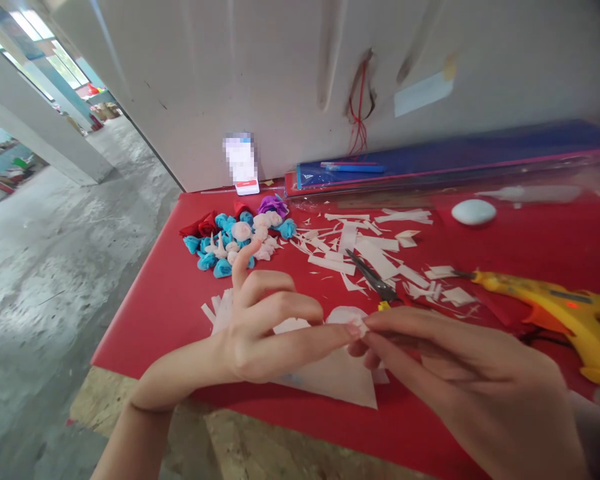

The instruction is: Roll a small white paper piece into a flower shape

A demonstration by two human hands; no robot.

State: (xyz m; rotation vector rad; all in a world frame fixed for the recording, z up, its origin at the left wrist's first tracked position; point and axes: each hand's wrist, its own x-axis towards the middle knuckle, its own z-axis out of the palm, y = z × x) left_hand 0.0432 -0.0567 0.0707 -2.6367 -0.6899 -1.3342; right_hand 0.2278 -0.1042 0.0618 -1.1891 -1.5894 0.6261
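Head view, hands: the left hand (260,333) and the right hand (460,380) meet fingertip to fingertip above the near edge of the counter (150,313); both are pinched together on one small white paper piece (359,325), the left with thumb and a finger, its index finger raised; the right closed on it from the other side.
Head view, under the hands: a larger pale paper sheet (340,380) lies flat on the red counter just below the pinch; partly hidden by both hands.
Head view, middle: scissors (375,281) lie just behind the hands among white paper scraps (370,250) strewn over the cloth.
Head view, left: a heap of small paper flowers (240,237) in blue, white, red and purple; well apart from the hands.
Head view, right: a yellow glue gun (565,313) rests on the counter near the right hand; a white oval object (473,212) sits farther back.
Head view, back: flat coloured sheets in clear wrap (455,160) lie along the wall.
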